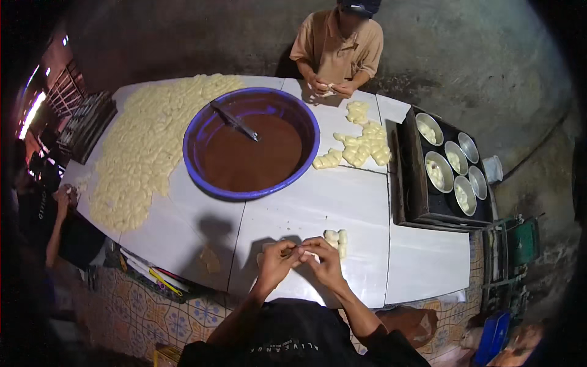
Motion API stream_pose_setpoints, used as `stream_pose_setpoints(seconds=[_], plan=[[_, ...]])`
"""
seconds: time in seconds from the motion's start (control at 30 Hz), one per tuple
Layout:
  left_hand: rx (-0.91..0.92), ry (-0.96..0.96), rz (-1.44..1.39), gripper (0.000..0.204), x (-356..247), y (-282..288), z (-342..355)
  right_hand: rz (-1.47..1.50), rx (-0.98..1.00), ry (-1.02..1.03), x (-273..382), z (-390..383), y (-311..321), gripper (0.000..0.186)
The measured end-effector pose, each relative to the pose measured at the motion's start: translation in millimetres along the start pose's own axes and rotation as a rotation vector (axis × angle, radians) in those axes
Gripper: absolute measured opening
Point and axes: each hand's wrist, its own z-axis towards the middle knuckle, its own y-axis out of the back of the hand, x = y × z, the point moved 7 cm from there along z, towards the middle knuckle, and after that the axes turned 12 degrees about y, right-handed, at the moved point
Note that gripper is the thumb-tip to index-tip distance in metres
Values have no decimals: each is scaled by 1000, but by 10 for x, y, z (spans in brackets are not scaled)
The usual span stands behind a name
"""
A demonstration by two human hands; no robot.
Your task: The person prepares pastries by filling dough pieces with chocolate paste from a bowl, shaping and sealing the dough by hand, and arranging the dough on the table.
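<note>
My left hand (278, 262) and my right hand (324, 260) meet above the near part of the white table, fingers closed in a pinch. Between them is a small piece of dough, mostly hidden by the fingers. Right beside my right hand lie several short, pale dough rolls (342, 242). A little pale dough also shows on the table by my left hand. Farther off stands a big purple basin (252, 195) with a brown filling (244, 160) in it. A flat metal tool (235, 122) leans inside against its rim.
Many dough pieces (131, 165) cover the table's left side; a smaller dough group (367, 144) lies right of the basin. A dark tray (419, 202) at right carries several round metal tins (439, 172). A co-worker (339, 55) handles dough across the table; another person's arm (56, 229) shows at left.
</note>
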Motion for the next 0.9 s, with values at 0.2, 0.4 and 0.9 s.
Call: stream_pose_setpoints(seconds=[0.2, 0.4, 0.9], plan=[[-56, -337, 172, 51, -123, -104, -201, -78, -69, -166, -297, -136, 59, 33], [-78, -928, 672, 37, -553, -236, -523, 244, 633, -322, -385, -148, 64, 52], [-261, -156, 407, 38, 148, -715, 663, -866, 603, 135, -495, 6, 961, 86]])
